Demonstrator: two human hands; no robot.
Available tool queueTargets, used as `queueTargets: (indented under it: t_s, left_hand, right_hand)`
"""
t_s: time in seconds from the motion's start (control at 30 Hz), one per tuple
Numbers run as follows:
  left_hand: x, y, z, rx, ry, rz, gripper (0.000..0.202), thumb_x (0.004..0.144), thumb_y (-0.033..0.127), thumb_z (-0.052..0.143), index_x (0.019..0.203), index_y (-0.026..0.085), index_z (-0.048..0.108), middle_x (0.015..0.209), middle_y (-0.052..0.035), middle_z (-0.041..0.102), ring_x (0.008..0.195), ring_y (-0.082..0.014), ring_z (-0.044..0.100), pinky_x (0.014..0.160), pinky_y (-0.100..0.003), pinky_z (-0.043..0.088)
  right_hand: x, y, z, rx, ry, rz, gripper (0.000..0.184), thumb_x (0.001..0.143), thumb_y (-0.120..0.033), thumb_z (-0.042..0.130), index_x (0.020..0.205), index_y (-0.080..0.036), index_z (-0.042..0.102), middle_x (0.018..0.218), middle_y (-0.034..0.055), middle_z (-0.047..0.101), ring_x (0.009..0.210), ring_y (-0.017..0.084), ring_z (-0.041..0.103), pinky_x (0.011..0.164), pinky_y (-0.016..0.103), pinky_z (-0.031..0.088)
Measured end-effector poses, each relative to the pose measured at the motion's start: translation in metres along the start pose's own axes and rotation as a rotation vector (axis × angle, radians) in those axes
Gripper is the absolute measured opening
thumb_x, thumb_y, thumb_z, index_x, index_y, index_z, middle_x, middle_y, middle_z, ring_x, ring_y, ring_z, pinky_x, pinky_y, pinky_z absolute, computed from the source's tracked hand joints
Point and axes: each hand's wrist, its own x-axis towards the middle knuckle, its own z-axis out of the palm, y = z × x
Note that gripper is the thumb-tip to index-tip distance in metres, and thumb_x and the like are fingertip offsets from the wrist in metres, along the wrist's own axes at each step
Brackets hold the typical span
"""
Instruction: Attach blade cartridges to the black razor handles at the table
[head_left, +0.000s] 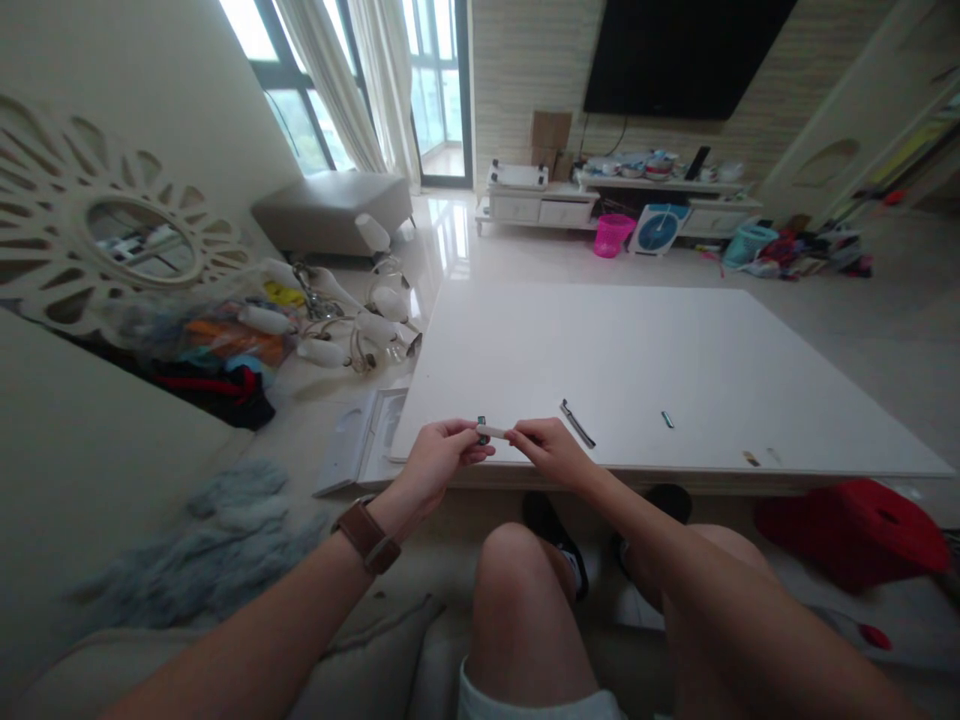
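Note:
My left hand (440, 455) pinches a small green piece (481, 424), which looks like a little circuit board, over the near edge of the white table (592, 340). Between thumb and fingers my right hand (546, 445) grips a short white strip (493, 432). The strip's far end overlaps the green piece; whether it presses on it I cannot tell. To the right of my right hand, a narrow dark bar with silvery ends (577, 424) lies on the tabletop. Farther right rests a second small green piece (667, 419).
Small dark and yellowish flat bits (751, 458) lie near the table's front right edge. A red stool-like object (855, 530) stands right of my legs. On the left floor are a chandelier with white shades (367, 325), bagged clothes (232, 345) and an open white box (346, 440).

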Motion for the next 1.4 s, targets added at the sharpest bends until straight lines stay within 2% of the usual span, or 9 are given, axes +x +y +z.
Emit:
queueTargets:
  t_s: [0.17,0.33,0.4,0.53,0.77,0.87,1.0,1.17,1.4]
  left_hand:
    - [-0.001,-0.001,0.0,0.023,-0.016,-0.001,0.005,0.074,0.012,0.071,0.073,0.009,0.067,0.075,-0.0103,0.072,0.065,-0.0156,0.071,0.06,-0.019,0.054]
    - [-0.003,0.001,0.001,0.056,-0.013,0.009,0.006,0.075,0.014,0.071,0.076,0.008,0.07,0.077,-0.0114,0.072,0.065,-0.0153,0.071,0.06,-0.02,0.054]
    - [-0.002,0.0,0.0,0.056,0.005,0.027,0.007,0.075,0.015,0.072,0.077,0.008,0.071,0.077,-0.0115,0.073,0.066,-0.0154,0.071,0.061,-0.02,0.054]
    - [0.001,-0.002,-0.002,0.055,0.013,0.052,0.011,0.073,0.017,0.075,0.079,0.008,0.071,0.076,-0.0111,0.073,0.067,-0.0156,0.07,0.063,-0.021,0.054]
    - [0.0,-0.003,-0.002,0.12,-0.009,0.071,0.014,0.072,0.021,0.075,0.078,0.009,0.073,0.077,-0.0116,0.073,0.068,-0.0155,0.07,0.064,-0.021,0.054]
    - [0.0,-0.002,-0.001,0.129,-0.011,0.083,0.012,0.074,0.019,0.073,0.079,0.009,0.073,0.077,-0.0111,0.074,0.068,-0.0153,0.07,0.066,-0.022,0.054]
    - [0.0,-0.002,-0.002,0.143,-0.012,0.075,0.008,0.074,0.015,0.071,0.079,0.009,0.074,0.073,-0.0098,0.073,0.067,-0.0146,0.069,0.065,-0.021,0.054]
    - [-0.001,-0.002,-0.001,0.153,-0.015,0.075,0.01,0.076,0.017,0.071,0.078,0.008,0.073,0.076,-0.0114,0.074,0.067,-0.0154,0.07,0.064,-0.022,0.054]
    - [0.001,-0.003,-0.002,0.12,-0.011,0.075,0.013,0.075,0.021,0.07,0.076,0.009,0.074,0.074,-0.0107,0.073,0.068,-0.0155,0.07,0.065,-0.022,0.054]
  right_hand:
    - [-0.001,0.002,-0.006,-0.076,0.047,0.003,0.045,0.098,-0.046,0.046,0.067,-0.017,0.061,0.057,-0.0015,0.051,0.055,0.011,0.041,0.057,0.027,0.027]
    - [-0.002,0.002,-0.009,-0.091,0.275,0.027,0.046,0.098,-0.046,0.045,0.063,-0.018,0.055,0.055,-0.0024,0.043,0.054,0.011,0.038,0.056,0.027,0.026]
    - [-0.002,0.001,-0.007,-0.068,0.238,0.012,0.046,0.098,-0.046,0.045,0.062,-0.018,0.054,0.055,-0.0027,0.042,0.053,0.011,0.037,0.056,0.027,0.026]
    - [-0.002,0.001,0.0,-0.096,0.074,-0.018,0.048,0.097,-0.047,0.045,0.06,-0.018,0.051,0.054,-0.0023,0.045,0.054,0.011,0.038,0.056,0.027,0.025]
    - [0.0,0.005,-0.005,-0.131,0.231,0.042,0.049,0.097,-0.05,0.045,0.061,-0.018,0.055,0.054,-0.002,0.046,0.053,0.011,0.038,0.056,0.028,0.025]
    - [-0.003,0.001,-0.004,-0.106,0.191,-0.008,0.046,0.097,-0.048,0.045,0.064,-0.018,0.057,0.056,-0.0015,0.048,0.054,0.011,0.04,0.057,0.027,0.027]
    - [-0.005,-0.001,-0.003,-0.208,0.114,-0.029,0.044,0.098,-0.045,0.046,0.065,-0.018,0.056,0.058,-0.0006,0.049,0.055,0.011,0.042,0.057,0.027,0.026]
    - [-0.002,0.004,-0.013,-0.19,0.286,0.08,0.044,0.097,-0.048,0.047,0.065,-0.018,0.057,0.054,-0.0025,0.045,0.052,0.011,0.038,0.056,0.027,0.024]
    - [-0.003,0.0,-0.002,-0.089,0.094,0.032,0.048,0.097,-0.046,0.047,0.059,-0.017,0.051,0.053,-0.0036,0.043,0.052,0.009,0.038,0.055,0.026,0.023]
